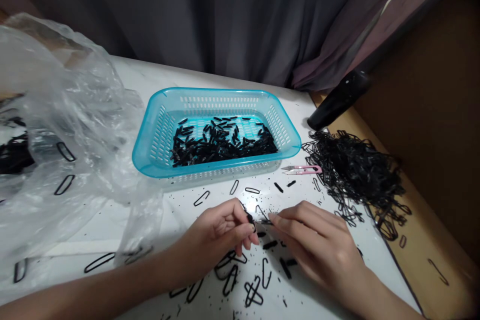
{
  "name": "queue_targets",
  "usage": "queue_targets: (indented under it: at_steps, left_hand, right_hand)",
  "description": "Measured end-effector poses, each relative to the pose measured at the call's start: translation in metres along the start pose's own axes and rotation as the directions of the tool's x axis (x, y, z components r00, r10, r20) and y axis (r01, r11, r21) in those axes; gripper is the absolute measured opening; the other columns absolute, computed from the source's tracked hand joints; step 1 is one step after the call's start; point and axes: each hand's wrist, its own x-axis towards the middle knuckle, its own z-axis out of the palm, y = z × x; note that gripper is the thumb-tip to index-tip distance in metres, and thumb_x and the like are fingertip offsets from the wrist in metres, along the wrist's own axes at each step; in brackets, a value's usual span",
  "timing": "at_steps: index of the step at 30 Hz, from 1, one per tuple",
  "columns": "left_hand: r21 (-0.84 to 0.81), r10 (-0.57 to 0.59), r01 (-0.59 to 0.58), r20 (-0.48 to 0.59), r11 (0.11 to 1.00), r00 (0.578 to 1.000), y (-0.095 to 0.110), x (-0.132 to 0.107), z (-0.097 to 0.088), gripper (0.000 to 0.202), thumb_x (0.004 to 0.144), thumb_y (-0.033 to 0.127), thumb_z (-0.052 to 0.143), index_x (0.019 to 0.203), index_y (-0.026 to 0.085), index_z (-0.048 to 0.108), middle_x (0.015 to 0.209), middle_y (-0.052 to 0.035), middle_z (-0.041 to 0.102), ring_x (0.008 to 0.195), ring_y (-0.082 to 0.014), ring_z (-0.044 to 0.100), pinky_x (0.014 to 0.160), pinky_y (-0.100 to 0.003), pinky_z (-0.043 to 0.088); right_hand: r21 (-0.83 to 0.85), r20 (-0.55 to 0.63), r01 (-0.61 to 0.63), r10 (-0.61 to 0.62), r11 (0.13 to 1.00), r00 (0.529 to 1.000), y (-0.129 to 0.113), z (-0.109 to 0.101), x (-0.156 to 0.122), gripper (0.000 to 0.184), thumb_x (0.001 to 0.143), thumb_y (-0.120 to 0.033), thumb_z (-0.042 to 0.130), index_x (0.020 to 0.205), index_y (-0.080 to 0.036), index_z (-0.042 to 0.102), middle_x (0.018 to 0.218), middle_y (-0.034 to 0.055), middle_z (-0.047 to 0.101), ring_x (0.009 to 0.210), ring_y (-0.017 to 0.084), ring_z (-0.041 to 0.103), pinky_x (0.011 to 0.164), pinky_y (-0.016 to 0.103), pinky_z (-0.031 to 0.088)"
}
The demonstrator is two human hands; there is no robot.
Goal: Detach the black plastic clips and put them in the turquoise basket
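My left hand (228, 230) pinches a small black piece (250, 218) between thumb and fingers, just in front of the basket. My right hand (315, 240) is closed on a thin pointed tool (264, 222), mostly hidden by the fingers. The tool's tip meets or nearly meets the black piece; contact cannot be made out. Under and around both hands lie loose black elongated loops (253, 292) and short black strips (288, 267), with tiny black crumbs scattered among them.
Beyond the hands stands a blue perforated basket (150, 172) holding many short black strips (221, 147). Pink-handled thread snips (311, 169) lie to its right, near a tangled heap of black loops (356, 170) and a black cylindrical object (337, 100). Clear plastic bags (86, 110) spread on the left.
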Motion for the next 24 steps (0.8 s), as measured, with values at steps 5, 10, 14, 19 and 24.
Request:
queue_targets:
  at_steps: [5, 10, 14, 19, 24]
  left_hand:
    - [0.087, -0.003, 0.003, -0.007, 0.996, 1.0, 0.003, -0.001, 0.001, 0.017, 0.089, 0.029, 0.058, 0.076, 0.021, 0.052, 0.075, -0.0021, 0.07, 0.061, -0.012, 0.055, 0.056, -0.024, 0.044]
    - [0.095, -0.022, 0.021, 0.014, 0.995, 1.0, 0.003, -0.001, 0.001, 0.017, 0.09, 0.029, 0.057, 0.076, 0.02, 0.052, 0.073, -0.0015, 0.068, 0.061, -0.0119, 0.057, 0.057, -0.023, 0.044]
    - [0.008, -0.084, 0.083, 0.054, 0.996, 0.995, 0.005, 0.001, -0.001, 0.016, 0.088, 0.027, 0.059, 0.076, 0.02, 0.051, 0.071, -0.0003, 0.068, 0.06, -0.0114, 0.057, 0.057, -0.024, 0.043]
    - [-0.072, -0.133, 0.141, 0.109, 0.987, 0.985, 0.011, 0.003, -0.002, 0.02, 0.085, 0.029, 0.062, 0.074, 0.02, 0.049, 0.068, 0.0008, 0.067, 0.059, -0.0111, 0.057, 0.058, -0.024, 0.043]
    - [-0.066, -0.147, 0.154, 0.107, 0.986, 0.983, 0.015, 0.001, -0.002, 0.021, 0.084, 0.029, 0.062, 0.073, 0.02, 0.047, 0.068, 0.0017, 0.066, 0.06, -0.0108, 0.056, 0.059, -0.024, 0.042]
  right_hand:
    - [-0.055, 0.058, 0.054, -0.051, 0.997, 0.997, 0.002, -0.002, 0.001, 0.019, 0.094, -0.01, 0.051, 0.102, -0.012, 0.067, 0.081, 0.0065, 0.069, 0.067, 0.016, 0.057, 0.056, 0.028, 0.045]
    - [-0.015, 0.075, 0.066, -0.065, 0.998, 0.995, 0.005, -0.003, 0.001, 0.021, 0.094, -0.009, 0.048, 0.104, -0.011, 0.067, 0.081, 0.0069, 0.069, 0.067, 0.017, 0.056, 0.057, 0.028, 0.046]
    - [0.176, 0.091, -0.046, 0.03, 0.983, 0.995, 0.008, -0.001, 0.001, 0.019, 0.094, -0.011, 0.05, 0.1, -0.014, 0.068, 0.081, 0.0056, 0.068, 0.07, 0.015, 0.06, 0.06, 0.027, 0.048]
    - [0.407, 0.106, -0.184, 0.154, 0.895, 0.982, 0.01, 0.002, 0.005, 0.013, 0.092, -0.013, 0.059, 0.097, -0.016, 0.071, 0.08, 0.0038, 0.069, 0.072, 0.013, 0.063, 0.063, 0.026, 0.05]
    - [0.507, 0.136, -0.274, 0.238, 0.817, 0.962, 0.012, 0.006, 0.007, 0.009, 0.088, -0.013, 0.065, 0.091, -0.018, 0.072, 0.081, 0.0027, 0.071, 0.074, 0.013, 0.065, 0.065, 0.025, 0.051]
